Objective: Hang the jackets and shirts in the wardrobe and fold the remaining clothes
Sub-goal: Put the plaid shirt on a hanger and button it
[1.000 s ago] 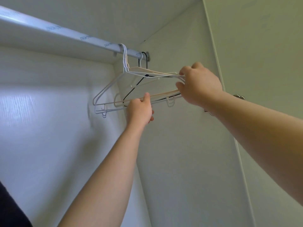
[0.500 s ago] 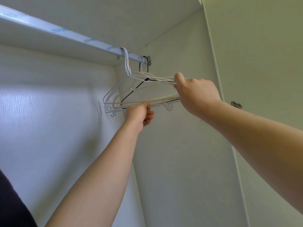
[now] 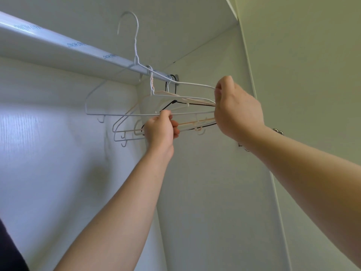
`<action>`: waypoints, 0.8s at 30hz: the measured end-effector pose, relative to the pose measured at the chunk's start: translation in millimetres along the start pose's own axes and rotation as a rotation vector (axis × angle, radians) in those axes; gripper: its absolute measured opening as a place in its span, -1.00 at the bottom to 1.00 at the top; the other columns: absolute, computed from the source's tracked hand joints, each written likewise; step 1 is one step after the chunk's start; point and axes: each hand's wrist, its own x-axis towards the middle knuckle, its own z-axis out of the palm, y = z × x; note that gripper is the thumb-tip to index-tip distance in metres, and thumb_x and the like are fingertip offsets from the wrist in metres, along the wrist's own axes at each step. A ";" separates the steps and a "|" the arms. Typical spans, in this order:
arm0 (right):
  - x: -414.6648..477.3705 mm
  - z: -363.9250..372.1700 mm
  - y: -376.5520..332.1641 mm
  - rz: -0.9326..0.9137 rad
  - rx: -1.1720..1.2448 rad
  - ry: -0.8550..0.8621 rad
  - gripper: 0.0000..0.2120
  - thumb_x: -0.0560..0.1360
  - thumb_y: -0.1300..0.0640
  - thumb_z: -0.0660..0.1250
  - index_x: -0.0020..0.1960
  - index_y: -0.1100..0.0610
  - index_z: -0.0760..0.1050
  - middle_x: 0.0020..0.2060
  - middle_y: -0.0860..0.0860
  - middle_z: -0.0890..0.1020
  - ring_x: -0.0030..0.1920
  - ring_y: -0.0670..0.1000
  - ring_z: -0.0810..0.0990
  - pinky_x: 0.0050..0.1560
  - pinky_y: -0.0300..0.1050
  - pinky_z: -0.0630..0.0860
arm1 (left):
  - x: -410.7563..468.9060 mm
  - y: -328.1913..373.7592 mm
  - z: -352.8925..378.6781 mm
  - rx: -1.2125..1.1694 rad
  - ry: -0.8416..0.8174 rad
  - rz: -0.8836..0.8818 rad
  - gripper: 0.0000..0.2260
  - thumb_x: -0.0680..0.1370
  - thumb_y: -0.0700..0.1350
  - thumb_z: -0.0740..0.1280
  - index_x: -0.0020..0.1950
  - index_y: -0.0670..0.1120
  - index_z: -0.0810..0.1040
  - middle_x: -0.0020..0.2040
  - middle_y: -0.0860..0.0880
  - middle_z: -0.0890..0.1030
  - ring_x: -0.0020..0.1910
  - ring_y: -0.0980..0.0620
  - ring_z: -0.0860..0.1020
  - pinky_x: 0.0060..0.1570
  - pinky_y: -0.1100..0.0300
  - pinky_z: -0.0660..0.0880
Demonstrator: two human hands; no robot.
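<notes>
A white wire hanger (image 3: pixel 134 44) is lifted off the wardrobe rail (image 3: pixel 82 48), its hook standing above the rail. My right hand (image 3: pixel 237 110) pinches its right shoulder end, and my left hand (image 3: pixel 161 130) pinches its bottom bar. Behind it, several other hangers (image 3: pixel 175 100), white, cream and black, hang on the rail near its right end bracket. No clothes are in view.
The white wardrobe back wall (image 3: pixel 48 153) and right side panel (image 3: pixel 214 192) enclose the space. The open wardrobe door (image 3: pixel 312 75) stands at the right, with a metal hinge (image 3: pixel 278 131) showing behind my right wrist.
One white hanger has come up off the rail and away from the bunch, its hook now above the rail. Both hands rose with it.
</notes>
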 end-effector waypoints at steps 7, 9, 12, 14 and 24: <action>-23.4 -36.7 27.5 0.224 0.223 0.068 -0.90 0.62 0.17 0.05 -0.01 0.01 0.29 -0.27 -0.10 0.45 -0.24 0.11 0.42 -0.38 -0.07 0.20 | -54.6 2.4 14.8 -0.140 -0.135 0.099 -0.76 0.53 -0.17 0.39 -0.33 -0.10 0.49 -0.49 -0.02 0.50 -0.59 0.01 0.38 -0.47 0.25 0.32; -37.1 -53.4 40.8 0.285 0.282 0.084 -0.89 0.66 0.12 0.05 -0.01 0.00 0.31 -0.27 -0.06 0.49 -0.22 0.11 0.47 -0.38 -0.10 0.25 | -77.6 -0.5 23.2 -0.174 -0.187 0.120 -0.77 0.56 -0.19 0.37 -0.30 -0.10 0.49 -0.49 -0.01 0.50 -0.59 0.02 0.38 -0.49 0.27 0.31; -69.7 -86.1 69.3 0.351 0.277 0.129 -0.87 0.68 0.07 0.07 -0.01 -0.02 0.35 -0.33 -0.08 0.50 -0.31 -0.11 0.51 -0.41 -0.19 0.33 | -111.2 -7.3 32.6 -0.234 -0.253 0.168 -0.81 0.59 -0.19 0.32 -0.24 -0.11 0.49 -0.48 -0.01 0.51 -0.58 0.02 0.41 -0.51 0.27 0.31; -99.4 -109.8 93.5 0.429 0.237 0.152 -0.86 0.68 0.05 0.10 -0.03 -0.04 0.38 -0.39 -0.12 0.49 -0.36 -0.20 0.47 -0.49 -0.34 0.28 | -133.3 -12.8 38.3 -0.275 -0.288 0.205 -0.81 0.58 -0.15 0.30 -0.24 -0.08 0.48 -0.47 -0.01 0.53 -0.58 0.02 0.43 -0.52 0.28 0.31; -264.3 -242.8 204.6 0.850 0.056 0.256 -0.84 0.66 0.04 0.25 -0.10 -0.09 0.48 -0.42 -0.25 0.49 -0.47 -0.17 0.40 -0.50 -0.35 0.30 | -290.8 -65.6 113.9 -0.258 -0.730 0.237 -0.77 0.61 -0.04 0.26 -0.24 -0.03 0.47 -0.45 -0.04 0.53 -0.62 -0.09 0.43 -0.53 0.27 0.33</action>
